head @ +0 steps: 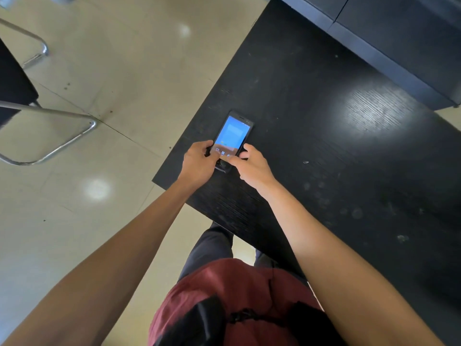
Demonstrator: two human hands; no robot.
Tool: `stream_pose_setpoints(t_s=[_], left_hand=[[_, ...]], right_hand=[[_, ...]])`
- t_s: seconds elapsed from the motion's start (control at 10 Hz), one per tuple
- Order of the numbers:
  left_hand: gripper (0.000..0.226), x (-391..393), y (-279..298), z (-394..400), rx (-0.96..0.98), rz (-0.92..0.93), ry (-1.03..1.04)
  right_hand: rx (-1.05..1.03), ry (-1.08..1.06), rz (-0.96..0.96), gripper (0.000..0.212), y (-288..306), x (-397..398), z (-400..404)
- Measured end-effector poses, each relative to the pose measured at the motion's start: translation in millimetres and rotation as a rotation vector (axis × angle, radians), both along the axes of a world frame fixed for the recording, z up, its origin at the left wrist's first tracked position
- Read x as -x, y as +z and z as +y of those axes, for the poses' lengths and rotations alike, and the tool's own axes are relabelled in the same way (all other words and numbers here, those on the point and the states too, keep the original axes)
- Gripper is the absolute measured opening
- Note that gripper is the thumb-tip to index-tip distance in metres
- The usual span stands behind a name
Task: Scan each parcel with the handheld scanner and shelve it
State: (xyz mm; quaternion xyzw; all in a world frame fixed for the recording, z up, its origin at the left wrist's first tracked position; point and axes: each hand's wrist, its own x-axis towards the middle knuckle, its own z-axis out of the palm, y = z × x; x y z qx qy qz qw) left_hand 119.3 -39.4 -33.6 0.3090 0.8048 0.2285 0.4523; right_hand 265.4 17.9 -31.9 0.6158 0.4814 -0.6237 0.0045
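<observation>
The handheld scanner (pixel 233 134), a black phone-like device with a lit blue screen, lies near the left corner of a black table (pixel 324 151). My left hand (pixel 198 162) grips its lower left edge, fingers curled round the side. My right hand (pixel 249 163) holds the lower right edge, with the thumb lying across the bottom of the screen. The scanner's lower end is partly hidden under both hands. No parcel is in view.
A dark cabinet or bench (pixel 399 46) runs along the table's far right side. A chair with a chrome tube frame (pixel 50 136) stands on the pale tiled floor (pixel 124 71) at the left. My legs and red top fill the bottom centre.
</observation>
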Motion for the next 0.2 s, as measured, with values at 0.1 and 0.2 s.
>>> stream_pose_setpoints(t_s=[0.1, 0.2], left_hand=[[0.012, 8.1, -2.6, 4.7, -0.007, 0.049, -0.056], [0.032, 17.6, 4.0, 11.6, -0.022, 0.091, -0.103]], right_hand=[[-0.031, 0.057, -0.065, 0.088, -0.9, -3.8, 1.0], [-0.074, 0.092, -0.094, 0.067, -2.5, -12.4, 2.0]])
